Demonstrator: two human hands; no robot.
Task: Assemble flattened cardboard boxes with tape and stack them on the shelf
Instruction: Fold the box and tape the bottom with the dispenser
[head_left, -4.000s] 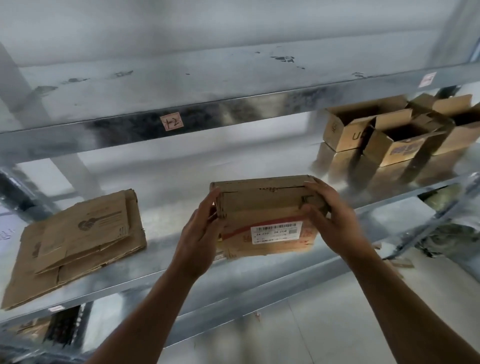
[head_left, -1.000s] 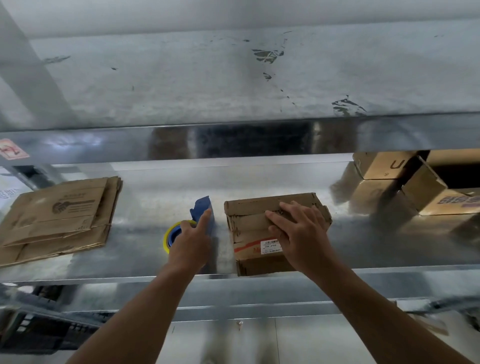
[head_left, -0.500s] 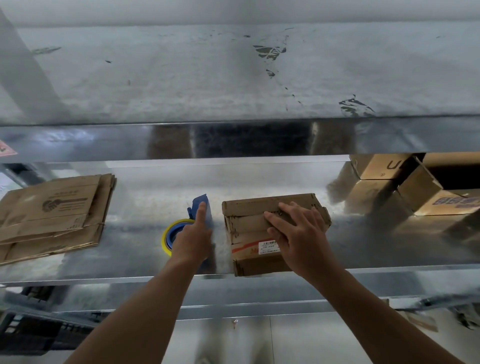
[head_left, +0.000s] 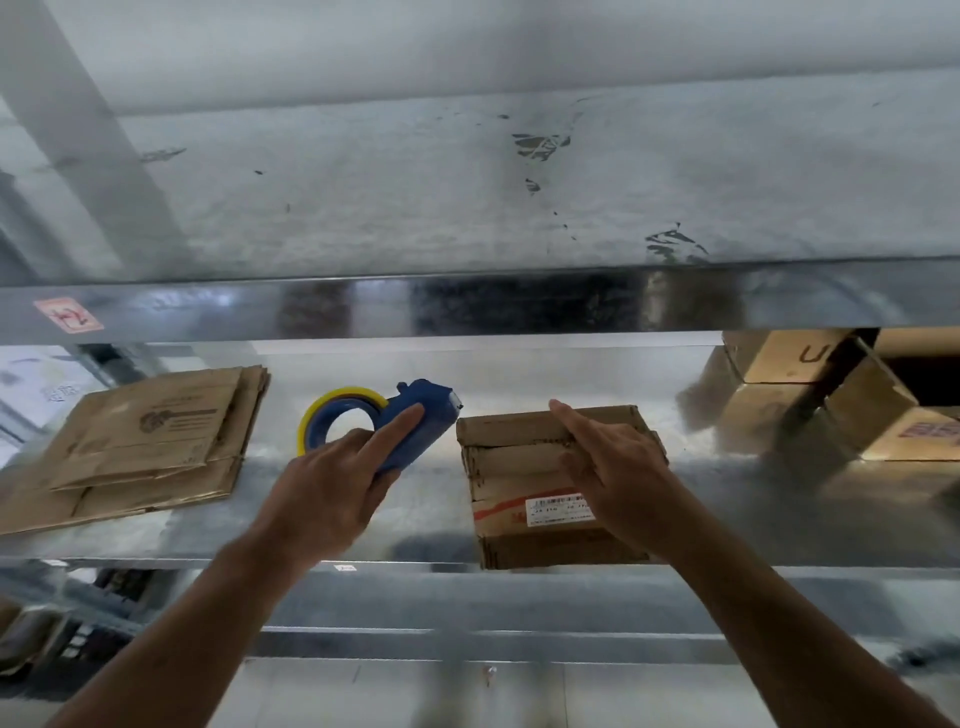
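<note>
head view, set against half a second back: left hand (head_left: 322, 488) now wrapped round the handle of the blue tape dispenser (head_left: 415, 421), forefinger laid straight along its body. dispenser seemingly lifted off the shelf (head_left: 156, 564) and tilted nose-first toward the box (head_left: 519, 467), where before it stood upright and was merely touched. right hand (head_left: 618, 473) open, fingers fairly straight, pressing the top flaps of the box down, forefinger stretched toward the far edge; much the same press as before. box squared up, resting at the front lip of the shelf, just right of the dispenser, not touching it. reads as the switch from folding to taping: flaps shut and pinned, no tape visible on the seam yet.

counted: one dispenser, carrying one yellow tape roll (head_left: 311, 421); one box under hand; one pile of flattened boxes (head_left: 150, 441) at the left, at least two sheets, exact number not tellable; at least two assembled boxes (head_left: 893, 426) at the far right, open-topped, cut by the frame edge, so perhaps more.
</note>
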